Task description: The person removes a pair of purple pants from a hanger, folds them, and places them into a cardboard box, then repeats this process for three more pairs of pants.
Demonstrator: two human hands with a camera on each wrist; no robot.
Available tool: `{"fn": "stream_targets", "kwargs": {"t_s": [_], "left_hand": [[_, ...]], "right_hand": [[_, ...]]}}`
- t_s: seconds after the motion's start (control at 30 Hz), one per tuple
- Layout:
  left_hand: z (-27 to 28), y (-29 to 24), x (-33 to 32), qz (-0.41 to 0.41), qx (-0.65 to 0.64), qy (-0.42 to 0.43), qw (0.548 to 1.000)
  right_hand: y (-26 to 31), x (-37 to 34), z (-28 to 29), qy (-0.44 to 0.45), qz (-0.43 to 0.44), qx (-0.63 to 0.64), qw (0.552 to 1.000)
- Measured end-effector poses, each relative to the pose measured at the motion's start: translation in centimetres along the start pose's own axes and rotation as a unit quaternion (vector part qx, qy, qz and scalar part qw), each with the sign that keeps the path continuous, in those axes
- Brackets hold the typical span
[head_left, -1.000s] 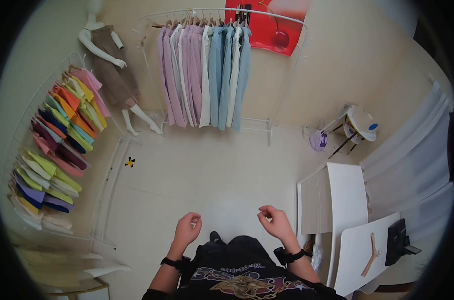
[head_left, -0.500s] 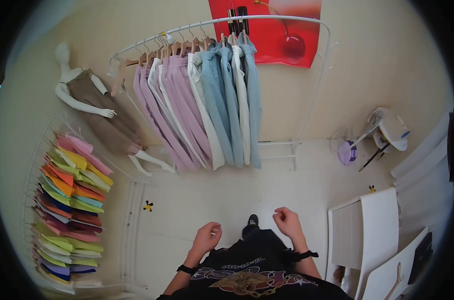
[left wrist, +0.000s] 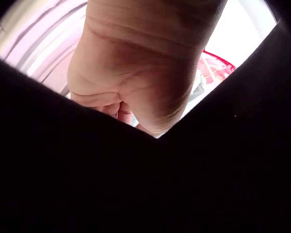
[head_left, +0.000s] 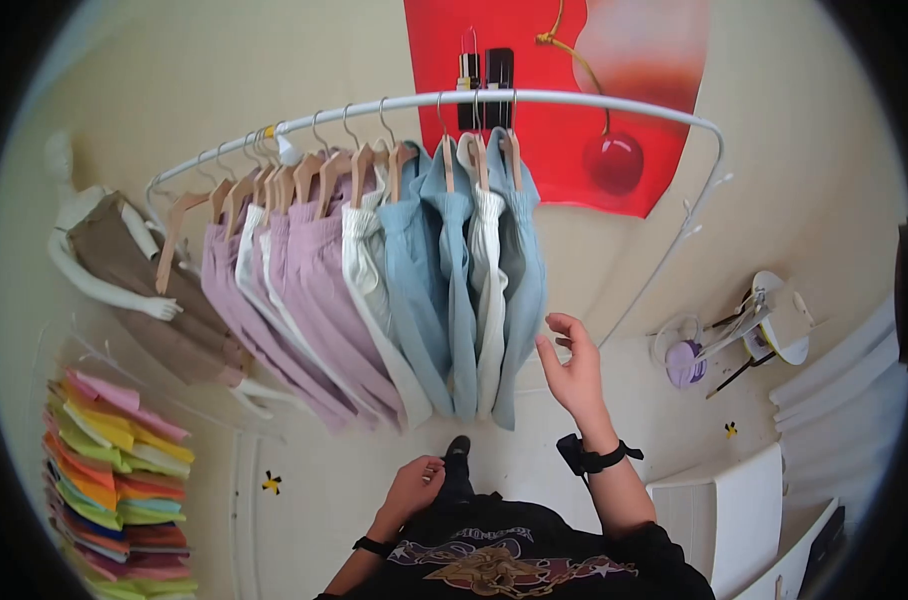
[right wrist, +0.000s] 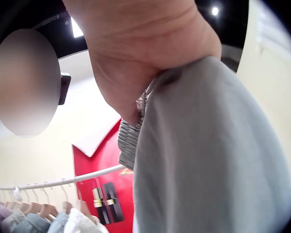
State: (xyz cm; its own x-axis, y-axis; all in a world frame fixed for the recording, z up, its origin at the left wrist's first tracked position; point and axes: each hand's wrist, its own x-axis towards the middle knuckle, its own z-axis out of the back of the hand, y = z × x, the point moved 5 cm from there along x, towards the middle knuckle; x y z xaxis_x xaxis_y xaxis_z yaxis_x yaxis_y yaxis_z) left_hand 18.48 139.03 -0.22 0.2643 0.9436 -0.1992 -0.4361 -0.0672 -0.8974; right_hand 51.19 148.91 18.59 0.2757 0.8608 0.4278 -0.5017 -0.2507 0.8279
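In the head view, my right hand (head_left: 574,375) is raised beside the rightmost light-blue trousers (head_left: 522,290), thumb apart from its slightly bent fingers. The right wrist view has blue-grey cloth (right wrist: 208,145) with a gathered waistband across that hand (right wrist: 150,43), hiding most fingers; contact is unclear. Pink, white and blue trousers hang on wooden hangers from a white rail (head_left: 614,101). My left hand (head_left: 414,488) hangs low near the black shirt, fingers loosely curled, holding nothing visible. Its palm (left wrist: 136,63) fills the top of the left wrist view, fingertips partly hidden.
A mannequin (head_left: 124,255) in a brown dress stands at left, above a stack-like row of colourful clothes (head_left: 114,450). Behind the rail hangs a red poster (head_left: 664,100). At right are a purple fan (head_left: 686,363), a white chair (head_left: 786,325) and a white cabinet (head_left: 749,510).
The rack now appears larger and nearer. My right hand has risen toward the rightmost trousers, and its fingers have loosened from a curl. The left hand remains low.
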Motion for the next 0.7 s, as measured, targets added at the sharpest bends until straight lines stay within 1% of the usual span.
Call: {"fn": "stream_targets", "kwargs": {"t_s": [0.03, 0.13, 0.17, 0.2, 0.23, 0.27, 0.33, 0.37, 0.4, 0.47, 0.5, 0.53, 0.6, 0.63, 0.67, 0.7], "left_hand": [[0.5, -0.3, 2.9, -0.003, 0.011, 0.023, 1.0], [2.3, -2.2, 9.9, -0.04, -0.011, 0.054, 0.998], [3.0, -2.6, 12.9, -0.047, -0.016, 0.066, 0.997], [3.8, -2.9, 16.1, -0.074, -0.009, 0.077, 0.994], [4.3, -3.2, 18.1, -0.099, -0.001, 0.091, 0.991], [4.8, -3.2, 20.0, -0.1, -0.004, 0.112, 0.989], [5.6, -3.8, 24.1, -0.128, 0.033, 0.117, 0.984], [5.5, -3.4, 25.7, -0.124, 0.008, 0.123, 0.985], [4.9, -3.0, 26.8, -0.129, 0.009, 0.138, 0.982], [4.0, -1.9, 28.8, -0.116, 0.033, 0.157, 0.98], [3.2, -1.7, 29.3, -0.129, 0.055, 0.189, 0.972], [2.7, -2.3, 29.5, -0.135, 0.066, 0.201, 0.968], [1.1, -3.4, 29.7, -0.135, -0.003, 0.271, 0.953], [0.5, -4.3, 29.8, -0.147, 0.016, 0.287, 0.947], [0.0, -4.8, 29.7, -0.157, 0.034, 0.306, 0.938], [-1.0, -3.6, 30.0, -0.15, 0.037, 0.314, 0.937]], "right_hand": [[0.8, 2.6, -0.4, -0.035, 0.027, -0.024, 0.999], [2.2, 8.6, -1.8, -0.054, 0.036, -0.061, 0.996], [2.7, 10.6, -2.7, -0.037, 0.007, -0.043, 0.998], [3.3, 12.6, -3.5, -0.021, -0.027, -0.026, 0.999], [2.7, 14.0, -3.8, -0.028, -0.01, -0.025, 0.999], [2.3, 15.0, -3.5, -0.038, -0.023, -0.038, 0.998], [2.6, 17.1, -3.2, 0.002, -0.091, -0.13, 0.987], [2.3, 17.8, -3.1, -0.031, -0.084, -0.14, 0.986], [2.1, 18.6, -3.3, -0.043, -0.092, -0.146, 0.984], [2.7, 20.5, -3.7, -0.018, -0.049, -0.142, 0.988], [2.8, 20.9, -3.3, -0.016, -0.058, -0.143, 0.988], [3.2, 20.9, -2.6, -0.032, -0.064, -0.141, 0.987], [4.0, 20.7, -0.7, -0.054, -0.086, -0.164, 0.981], [4.6, 20.3, 0.6, -0.066, -0.097, -0.165, 0.979], [5.5, 19.4, 2.4, -0.101, -0.089, -0.152, 0.979], [6.0, 18.1, 4.3, -0.137, -0.083, -0.144, 0.977]]}}
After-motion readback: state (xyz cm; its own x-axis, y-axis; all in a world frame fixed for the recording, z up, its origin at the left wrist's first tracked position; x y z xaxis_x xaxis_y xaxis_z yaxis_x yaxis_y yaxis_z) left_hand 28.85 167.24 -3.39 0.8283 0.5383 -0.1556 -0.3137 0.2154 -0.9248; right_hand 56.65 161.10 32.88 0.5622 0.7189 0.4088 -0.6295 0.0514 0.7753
